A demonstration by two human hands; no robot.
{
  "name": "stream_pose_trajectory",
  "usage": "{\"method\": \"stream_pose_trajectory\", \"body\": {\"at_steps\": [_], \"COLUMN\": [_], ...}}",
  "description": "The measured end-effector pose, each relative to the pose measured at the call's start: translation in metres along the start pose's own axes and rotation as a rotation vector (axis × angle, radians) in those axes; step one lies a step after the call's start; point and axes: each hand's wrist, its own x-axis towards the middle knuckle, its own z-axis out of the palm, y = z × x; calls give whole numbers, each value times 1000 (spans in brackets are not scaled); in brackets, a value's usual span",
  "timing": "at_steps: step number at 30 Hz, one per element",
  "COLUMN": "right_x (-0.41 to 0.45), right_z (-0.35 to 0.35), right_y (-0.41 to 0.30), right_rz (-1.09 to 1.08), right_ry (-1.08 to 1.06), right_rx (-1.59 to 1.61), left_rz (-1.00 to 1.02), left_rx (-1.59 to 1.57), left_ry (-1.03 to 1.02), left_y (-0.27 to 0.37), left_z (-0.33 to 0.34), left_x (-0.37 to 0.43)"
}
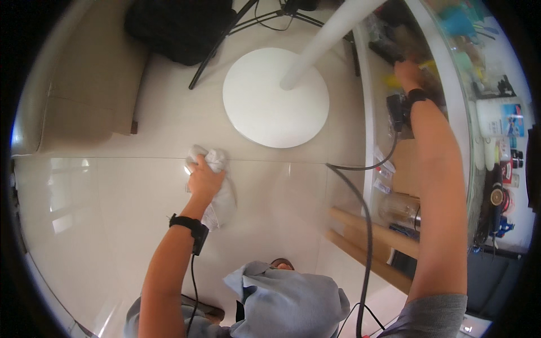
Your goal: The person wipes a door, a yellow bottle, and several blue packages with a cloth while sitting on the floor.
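My left hand [205,177] grips a crumpled whitish cloth [216,160] low over the tiled floor [139,203]; part of the cloth hangs or lies below the wrist. On the right, my right hand [408,74] reaches into an open lower shelf [368,110] of a white cabinet. Yellow items [393,80] lie by its fingers, blurred, and dark items sit just above it. Whether the fingers hold anything is not plain. Each wrist wears a black strap with a small black device and a cable.
A round white base [270,110] with a slanting pole stands ahead. Black tripod legs [207,59], a dark cloth-like heap [181,29] and a beige sofa [88,84] are beyond it. A black cable [367,228] crosses the right side, near an open cardboard box [372,241]. Bottles and tubs [498,118] crowd the glass top.
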Motion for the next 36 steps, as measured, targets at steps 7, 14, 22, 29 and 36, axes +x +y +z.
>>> {"method": "stream_pose_trajectory", "body": {"at_steps": [7, 14, 22, 29, 36], "right_x": [45, 32, -69, -230, -379], "right_z": [33, 2, -79, -133, -114], "right_y": [38, 16, -50, -106, -203], "right_rz": [-73, -353, -359, -663, -1086], "right_ry": [-120, 79, 330, -103, -427], "right_rx": [-155, -98, -68, -50, 505], "left_rz": [-59, -23, 80, 220, 224], "left_rx": [67, 52, -50, -896, -1360], "left_ry": [3, 37, 64, -607, -766], "left_y": [5, 7, -1, -61, -133], "left_z": [8, -4, 6, -41, -145], "left_x": [1, 9, 38, 72, 54]}}
